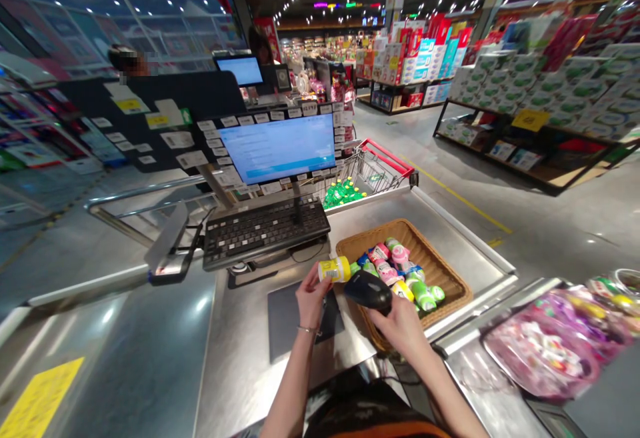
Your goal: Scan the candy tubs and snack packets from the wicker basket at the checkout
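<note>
Between the fingers of my left hand is a small yellow container with a white label, tipped on its side. My right hand grips a black handheld barcode scanner, its head close to the yellow container. Under and beyond the scanner lies a brown wicker basket on the metal counter. Several small containers in green, pink, white and yellow are heaped inside it, partly hidden by the scanner.
A monitor and black keyboard stand ahead of my left hand. Behind the counter is a shopping cart holding green bottles. Pink packaged goods sit at the right. A card terminal is at the left.
</note>
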`<action>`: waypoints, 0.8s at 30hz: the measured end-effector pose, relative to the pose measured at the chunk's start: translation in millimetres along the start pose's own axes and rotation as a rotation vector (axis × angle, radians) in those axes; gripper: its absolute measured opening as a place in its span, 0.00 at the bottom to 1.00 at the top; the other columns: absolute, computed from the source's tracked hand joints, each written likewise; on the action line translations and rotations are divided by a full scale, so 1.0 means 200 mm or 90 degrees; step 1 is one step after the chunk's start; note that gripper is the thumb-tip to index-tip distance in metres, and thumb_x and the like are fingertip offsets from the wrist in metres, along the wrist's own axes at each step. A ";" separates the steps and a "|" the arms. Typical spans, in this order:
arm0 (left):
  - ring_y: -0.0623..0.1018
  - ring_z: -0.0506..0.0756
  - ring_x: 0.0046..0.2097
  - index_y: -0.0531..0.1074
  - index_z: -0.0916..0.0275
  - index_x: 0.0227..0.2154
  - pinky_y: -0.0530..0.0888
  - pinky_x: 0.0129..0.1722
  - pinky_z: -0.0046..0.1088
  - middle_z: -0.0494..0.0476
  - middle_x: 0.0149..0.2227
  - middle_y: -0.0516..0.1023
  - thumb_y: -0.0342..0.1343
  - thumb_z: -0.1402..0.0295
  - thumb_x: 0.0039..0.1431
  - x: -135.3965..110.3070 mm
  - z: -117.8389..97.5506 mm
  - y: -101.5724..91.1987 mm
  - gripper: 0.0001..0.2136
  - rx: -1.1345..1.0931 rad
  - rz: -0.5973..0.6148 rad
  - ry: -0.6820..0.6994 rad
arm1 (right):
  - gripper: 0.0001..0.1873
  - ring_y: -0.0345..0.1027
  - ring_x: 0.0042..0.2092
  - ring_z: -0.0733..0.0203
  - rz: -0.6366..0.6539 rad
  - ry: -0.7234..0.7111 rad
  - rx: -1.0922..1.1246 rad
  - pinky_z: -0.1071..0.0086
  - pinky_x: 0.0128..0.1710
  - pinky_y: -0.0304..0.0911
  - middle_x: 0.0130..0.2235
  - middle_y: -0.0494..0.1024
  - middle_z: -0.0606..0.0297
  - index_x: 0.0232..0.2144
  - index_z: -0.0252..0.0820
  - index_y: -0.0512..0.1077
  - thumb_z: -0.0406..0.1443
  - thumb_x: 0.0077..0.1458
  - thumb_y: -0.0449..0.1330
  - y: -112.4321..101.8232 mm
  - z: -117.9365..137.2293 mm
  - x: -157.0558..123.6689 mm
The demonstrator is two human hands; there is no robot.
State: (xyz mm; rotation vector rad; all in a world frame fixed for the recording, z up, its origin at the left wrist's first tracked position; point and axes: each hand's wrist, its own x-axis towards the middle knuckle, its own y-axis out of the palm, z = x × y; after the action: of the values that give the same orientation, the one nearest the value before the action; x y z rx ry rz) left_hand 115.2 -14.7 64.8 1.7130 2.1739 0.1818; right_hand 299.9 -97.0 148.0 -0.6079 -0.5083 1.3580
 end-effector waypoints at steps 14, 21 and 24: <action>0.80 0.57 0.42 0.71 0.64 0.52 0.79 0.39 0.30 0.65 0.49 0.78 0.71 0.59 0.37 0.00 0.00 -0.01 0.35 0.018 0.004 0.008 | 0.10 0.70 0.26 0.57 -0.002 -0.005 -0.002 0.71 0.25 0.55 0.23 0.75 0.63 0.24 0.43 0.69 0.43 0.49 0.56 -0.01 0.02 -0.01; 0.79 0.57 0.44 0.64 0.56 0.56 0.79 0.42 0.33 0.58 0.47 0.77 0.66 0.60 0.44 -0.01 0.00 -0.09 0.34 -0.034 0.012 0.000 | 0.10 0.70 0.27 0.56 -0.021 -0.009 0.034 0.70 0.27 0.58 0.22 0.75 0.64 0.25 0.43 0.70 0.43 0.48 0.57 0.04 0.00 0.01; 0.78 0.58 0.48 0.66 0.58 0.54 0.77 0.48 0.35 0.59 0.48 0.77 0.62 0.63 0.47 -0.01 0.00 -0.19 0.29 -0.132 0.019 -0.057 | 0.11 0.71 0.28 0.54 -0.008 -0.019 0.035 0.69 0.27 0.58 0.23 0.76 0.63 0.25 0.42 0.70 0.44 0.48 0.57 0.10 0.02 0.03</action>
State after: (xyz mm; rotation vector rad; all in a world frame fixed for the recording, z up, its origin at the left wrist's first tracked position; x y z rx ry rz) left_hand 81.7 -26.1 52.5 1.6065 1.9906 0.3193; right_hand 284.5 -87.8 137.3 -0.5388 -0.4972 1.3661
